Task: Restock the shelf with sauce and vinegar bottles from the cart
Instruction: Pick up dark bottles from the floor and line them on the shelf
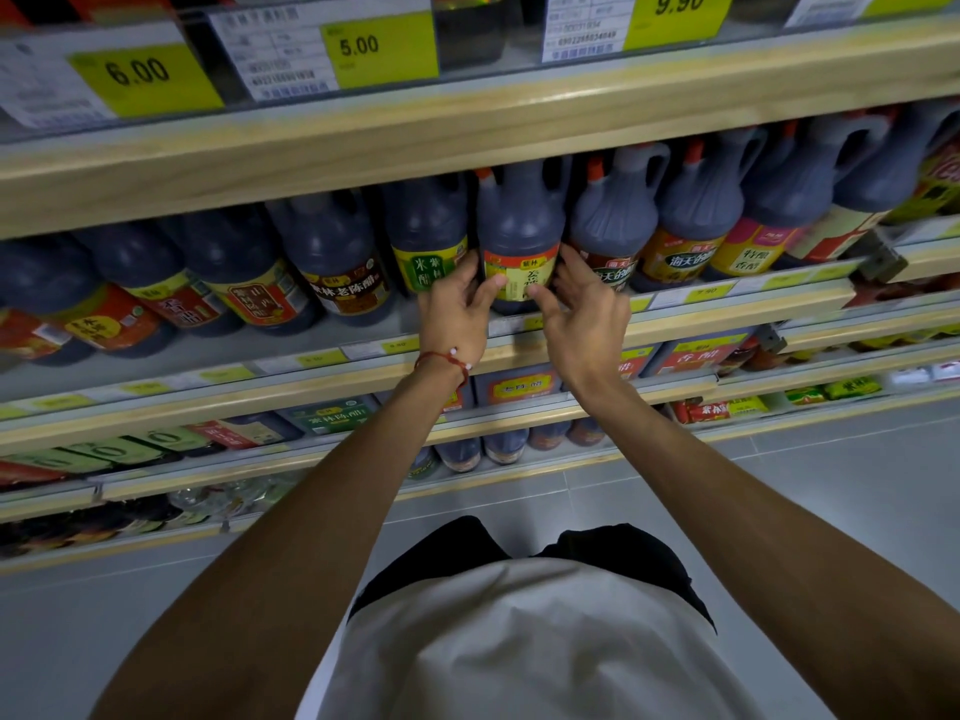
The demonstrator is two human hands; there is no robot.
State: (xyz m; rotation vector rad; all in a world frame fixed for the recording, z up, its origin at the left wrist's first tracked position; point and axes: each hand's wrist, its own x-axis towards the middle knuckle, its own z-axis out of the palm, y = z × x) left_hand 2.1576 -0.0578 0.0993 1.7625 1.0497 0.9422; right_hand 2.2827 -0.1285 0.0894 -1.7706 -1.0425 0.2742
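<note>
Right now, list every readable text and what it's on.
"6.00": left yellow tag.
"5.00": middle yellow tag.
"9.90": right yellow tag.
"紫林老陈醋": dark bottle label.
"香醋": carton.
Too blurred or covered: white tag print, small rail tags, held bottle label under left hand and right hand.
</note>
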